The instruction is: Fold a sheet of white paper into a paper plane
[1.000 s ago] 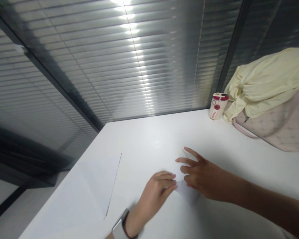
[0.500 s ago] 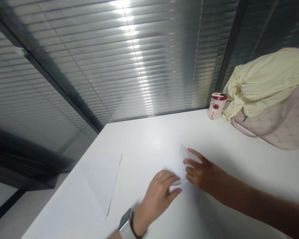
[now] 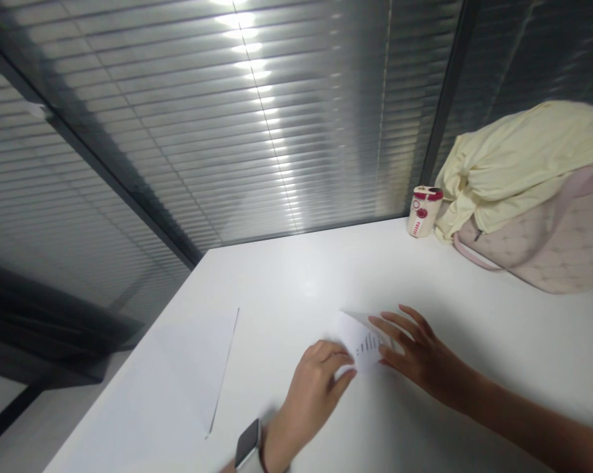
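Head camera, and here's a folded paper flat on the table, left hand curled and pinching its near corner, right hand spread open, fingertips on its edge; far off, a red-capped cup beside a pink bag.

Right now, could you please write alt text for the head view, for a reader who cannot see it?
Left hand and right hand touch a folded paper on a white table. A red-lidded cup and a pink bag sit at the far edge.
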The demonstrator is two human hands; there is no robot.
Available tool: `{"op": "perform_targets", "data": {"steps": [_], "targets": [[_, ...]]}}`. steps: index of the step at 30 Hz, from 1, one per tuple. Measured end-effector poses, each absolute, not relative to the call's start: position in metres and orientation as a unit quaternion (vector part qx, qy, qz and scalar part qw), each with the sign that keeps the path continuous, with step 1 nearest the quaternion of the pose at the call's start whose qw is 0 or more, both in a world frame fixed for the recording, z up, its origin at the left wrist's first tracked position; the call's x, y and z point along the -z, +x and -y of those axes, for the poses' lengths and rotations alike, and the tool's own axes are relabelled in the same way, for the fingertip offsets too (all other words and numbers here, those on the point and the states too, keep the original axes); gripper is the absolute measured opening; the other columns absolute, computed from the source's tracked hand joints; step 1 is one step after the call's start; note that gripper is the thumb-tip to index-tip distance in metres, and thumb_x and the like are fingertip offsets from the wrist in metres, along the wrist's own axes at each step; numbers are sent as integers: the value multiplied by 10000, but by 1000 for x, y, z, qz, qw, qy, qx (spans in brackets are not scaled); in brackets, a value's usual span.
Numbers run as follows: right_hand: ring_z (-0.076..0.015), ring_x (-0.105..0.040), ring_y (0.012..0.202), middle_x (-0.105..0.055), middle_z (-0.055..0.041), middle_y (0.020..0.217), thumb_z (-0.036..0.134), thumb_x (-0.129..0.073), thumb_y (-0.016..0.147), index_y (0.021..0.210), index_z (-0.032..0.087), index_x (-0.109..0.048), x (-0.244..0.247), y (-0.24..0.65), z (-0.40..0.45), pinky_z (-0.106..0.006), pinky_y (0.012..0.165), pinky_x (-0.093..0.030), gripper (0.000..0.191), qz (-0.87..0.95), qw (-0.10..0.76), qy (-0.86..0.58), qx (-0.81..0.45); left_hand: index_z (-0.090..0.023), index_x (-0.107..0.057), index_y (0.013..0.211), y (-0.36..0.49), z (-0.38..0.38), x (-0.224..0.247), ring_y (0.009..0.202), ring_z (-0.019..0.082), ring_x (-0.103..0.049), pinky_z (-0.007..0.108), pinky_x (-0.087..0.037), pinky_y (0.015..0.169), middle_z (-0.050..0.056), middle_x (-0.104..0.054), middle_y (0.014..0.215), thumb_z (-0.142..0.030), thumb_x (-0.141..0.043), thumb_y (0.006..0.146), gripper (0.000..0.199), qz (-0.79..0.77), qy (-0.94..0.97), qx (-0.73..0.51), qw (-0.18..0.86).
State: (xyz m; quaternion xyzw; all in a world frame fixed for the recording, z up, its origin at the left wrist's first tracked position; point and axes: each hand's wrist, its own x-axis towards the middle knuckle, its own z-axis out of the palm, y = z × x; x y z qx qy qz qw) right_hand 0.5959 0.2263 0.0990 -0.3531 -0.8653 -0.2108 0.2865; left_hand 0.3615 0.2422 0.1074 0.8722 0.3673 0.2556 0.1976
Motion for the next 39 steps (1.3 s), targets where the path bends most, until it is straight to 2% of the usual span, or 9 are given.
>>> {"op": "perform_targets", "data": {"steps": [4,10,15,18,20,23,27,33,39], "targets": [[-324,-413,1283,-532,-182,1291,159,-543,906,938,145,-600,-103,593,-230,-559,1002,-408,67,871,281,-363,177,-209,-673,891,366,-243,-109,893,238,-606,390,-483,800,63,-682,932,-288,-683,821,105,-376,870,-259,185],[-242,-559,1151,-617,-133,1195,148,-492,928,1064,186,-559,-101,590,-244,-544,1036,-378,157,869,313,-377,68,-202,-649,813,369,-250,-111,846,218,-590,357,-467,773,40,-681,866,-248,-646,853,62,-381,872,-237,193],[-280,-412,1305,-437,-189,1406,426,-639,834,1432,188,-239,-91,609,-259,-515,1061,-356,758,837,346,-393,-159,-214,-651,931,368,-251,-114,900,227,-577,362,-444,812,43,-672,929,-247,-610,877,76,-359,894,-199,181],[-317,-372,1329,-345,-207,1469,566,-699,715,1465,176,-217,-90,621,-273,-505,1061,-353,973,804,322,-381,-322,-240,-545,1239,368,-251,-122,951,239,-561,383,-433,850,61,-650,1021,-209,-589,873,370,-327,917,-153,169],[-317,-394,1315,-392,-189,1447,597,-712,674,1431,173,-327,-91,625,-282,-497,1081,-323,949,791,302,-363,-390,-246,-493,1301,369,-253,-130,973,241,-555,384,-429,864,65,-637,1057,-199,-591,856,458,-312,924,-137,174],[-310,-421,1295,-471,-155,1396,596,-725,656,1360,185,-456,-91,627,-290,-488,1095,-301,859,781,292,-352,-424,-241,-566,1172,371,-260,-140,1019,232,-549,355,-424,883,50,-632,1096,-206,-585,854,321,-297,922,-134,208],[-300,-422,1294,-486,-127,1388,557,-764,629,1355,212,-468,-89,631,-294,-471,1097,-303,856,784,291,-333,-436,-204,-597,926,378,-270,-144,872,201,-581,310,-452,792,36,-653,929,-180,-522,884,89,-302,919,-117,224],[-300,-448,1274,-508,-116,1370,497,-831,542,1335,228,-492,-85,637,-299,-454,1089,-323,904,790,288,-323,-435,-220,-580,983,384,-279,-136,854,189,-584,291,-454,775,39,-655,991,-188,-496,892,128,-287,924,-132,213],[-282,-494,1230,-553,-113,1317,499,-831,529,1316,220,-513,-78,634,-305,-407,1063,-360,894,791,323,-296,-426,-211,-490,752,383,-285,-120,584,146,-502,256,-388,560,-19,-564,660,-244,-512,871,125,-356,910,-121,173]]}}
